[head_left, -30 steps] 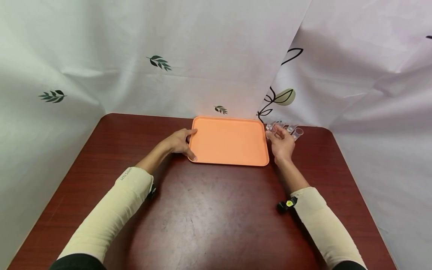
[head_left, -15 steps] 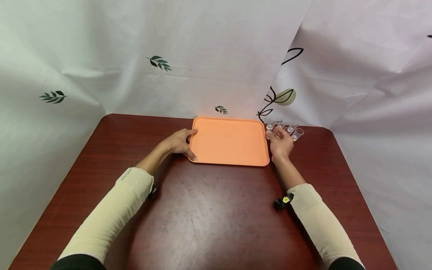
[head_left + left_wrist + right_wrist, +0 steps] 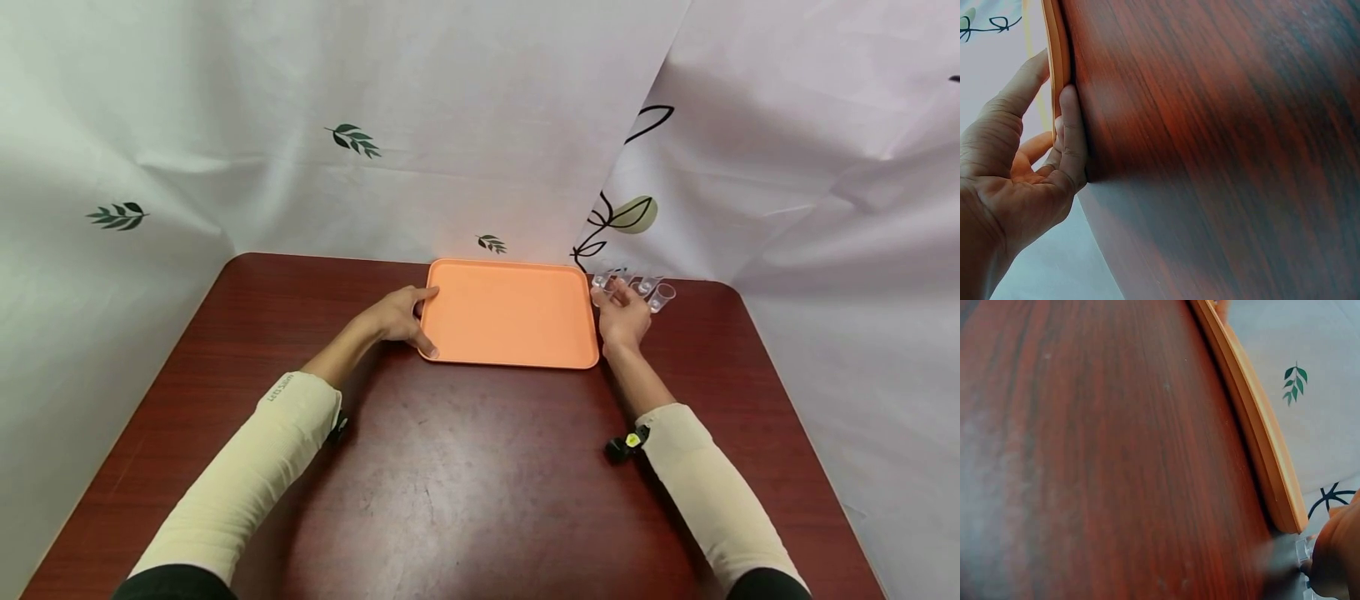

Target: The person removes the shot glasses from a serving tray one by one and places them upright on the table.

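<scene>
An orange rectangular tray (image 3: 510,312) lies against the back wall with nothing on it. My left hand (image 3: 396,317) grips its left edge; the left wrist view shows the thumb and fingers (image 3: 1070,134) on either side of the rim. Several small clear plastic cups (image 3: 663,297) stand beyond the tray's right side. My right hand (image 3: 626,323) is among them, close to the tray's right rim, thumb and fingers curled about a clear cup that they largely hide. In the right wrist view this hand (image 3: 1335,562) shows only partly, beside clear plastic (image 3: 1302,550).
The dark reddish-brown table (image 3: 450,467) stretches toward me. White cloth with leaf prints (image 3: 405,175) hangs right behind the table's back edge and along both sides. A small black camera (image 3: 619,448) sits at my right wrist.
My right hand and forearm have shifted slightly left, toward the tray. My left hand stays on the tray's edge, and the tray has hardly moved.
</scene>
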A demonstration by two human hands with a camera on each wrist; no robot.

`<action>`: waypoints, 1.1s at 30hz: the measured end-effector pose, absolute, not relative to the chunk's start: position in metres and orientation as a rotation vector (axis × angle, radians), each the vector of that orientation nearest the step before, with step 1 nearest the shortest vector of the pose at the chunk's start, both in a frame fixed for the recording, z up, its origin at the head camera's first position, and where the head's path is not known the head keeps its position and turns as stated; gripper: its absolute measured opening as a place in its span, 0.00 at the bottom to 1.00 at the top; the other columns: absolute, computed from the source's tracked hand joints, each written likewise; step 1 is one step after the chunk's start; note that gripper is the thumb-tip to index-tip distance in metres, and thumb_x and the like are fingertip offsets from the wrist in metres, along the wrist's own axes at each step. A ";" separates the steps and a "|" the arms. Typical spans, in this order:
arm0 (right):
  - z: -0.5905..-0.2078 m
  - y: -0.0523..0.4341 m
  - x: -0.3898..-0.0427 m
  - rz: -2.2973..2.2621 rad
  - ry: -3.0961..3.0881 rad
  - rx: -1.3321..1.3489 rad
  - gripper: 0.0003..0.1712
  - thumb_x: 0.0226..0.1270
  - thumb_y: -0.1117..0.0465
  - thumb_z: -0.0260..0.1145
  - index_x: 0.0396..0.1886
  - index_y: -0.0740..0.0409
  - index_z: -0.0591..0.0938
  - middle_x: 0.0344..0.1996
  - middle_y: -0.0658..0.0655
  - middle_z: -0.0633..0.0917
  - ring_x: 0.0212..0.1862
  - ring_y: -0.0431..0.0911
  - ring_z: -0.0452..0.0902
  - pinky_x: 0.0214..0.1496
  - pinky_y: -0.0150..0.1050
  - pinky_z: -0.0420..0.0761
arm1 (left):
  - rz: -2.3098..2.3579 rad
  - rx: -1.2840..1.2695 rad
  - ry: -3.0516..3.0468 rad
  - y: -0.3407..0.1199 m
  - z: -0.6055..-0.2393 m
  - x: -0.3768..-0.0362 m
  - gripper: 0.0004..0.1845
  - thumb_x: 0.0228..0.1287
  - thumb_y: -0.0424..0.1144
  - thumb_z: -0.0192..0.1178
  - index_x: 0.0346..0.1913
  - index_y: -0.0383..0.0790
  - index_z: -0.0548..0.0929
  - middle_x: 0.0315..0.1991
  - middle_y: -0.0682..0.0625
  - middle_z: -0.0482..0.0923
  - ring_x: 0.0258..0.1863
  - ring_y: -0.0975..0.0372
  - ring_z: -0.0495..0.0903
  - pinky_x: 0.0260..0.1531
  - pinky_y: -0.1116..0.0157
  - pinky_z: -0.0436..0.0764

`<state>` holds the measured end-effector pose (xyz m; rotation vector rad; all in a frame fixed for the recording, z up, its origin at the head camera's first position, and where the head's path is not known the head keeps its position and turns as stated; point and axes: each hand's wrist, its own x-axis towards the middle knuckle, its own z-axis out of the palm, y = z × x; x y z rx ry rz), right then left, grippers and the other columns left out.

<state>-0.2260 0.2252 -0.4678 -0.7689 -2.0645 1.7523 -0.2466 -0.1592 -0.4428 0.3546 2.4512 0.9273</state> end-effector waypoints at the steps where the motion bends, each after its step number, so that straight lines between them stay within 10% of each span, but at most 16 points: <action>1: -0.468 0.226 -0.225 1.760 -2.065 -0.772 0.34 0.74 0.61 0.80 0.77 0.59 0.84 0.73 0.61 0.87 0.75 0.52 0.85 0.74 0.39 0.84 | 0.930 0.354 2.450 -0.159 -0.443 -0.247 0.71 0.49 0.36 0.92 0.93 0.41 0.57 0.69 0.35 0.70 0.59 0.49 0.73 0.62 0.55 0.76; 25: -0.455 0.252 -0.173 1.695 -2.385 -0.614 0.36 0.73 0.58 0.81 0.77 0.61 0.83 0.72 0.62 0.88 0.74 0.54 0.85 0.68 0.29 0.84 | 0.905 0.384 2.476 -0.161 -0.445 -0.252 0.71 0.49 0.41 0.93 0.92 0.41 0.58 0.68 0.35 0.72 0.61 0.47 0.74 0.66 0.52 0.75; 29: -0.455 0.257 -0.169 1.552 -2.553 -0.485 0.34 0.75 0.56 0.81 0.76 0.62 0.84 0.70 0.63 0.89 0.72 0.57 0.87 0.57 0.20 0.79 | 0.993 0.409 2.446 -0.166 -0.445 -0.251 0.69 0.50 0.39 0.92 0.92 0.38 0.58 0.61 0.36 0.72 0.52 0.51 0.76 0.56 0.58 0.78; 33: -0.454 0.265 -0.166 1.405 -2.703 -0.346 0.35 0.76 0.54 0.80 0.76 0.63 0.84 0.69 0.65 0.89 0.72 0.58 0.87 0.67 0.35 0.85 | 1.180 0.363 2.289 -0.171 -0.444 -0.252 0.68 0.59 0.33 0.87 0.94 0.40 0.49 0.56 0.36 0.70 0.40 0.57 0.81 0.41 0.64 0.87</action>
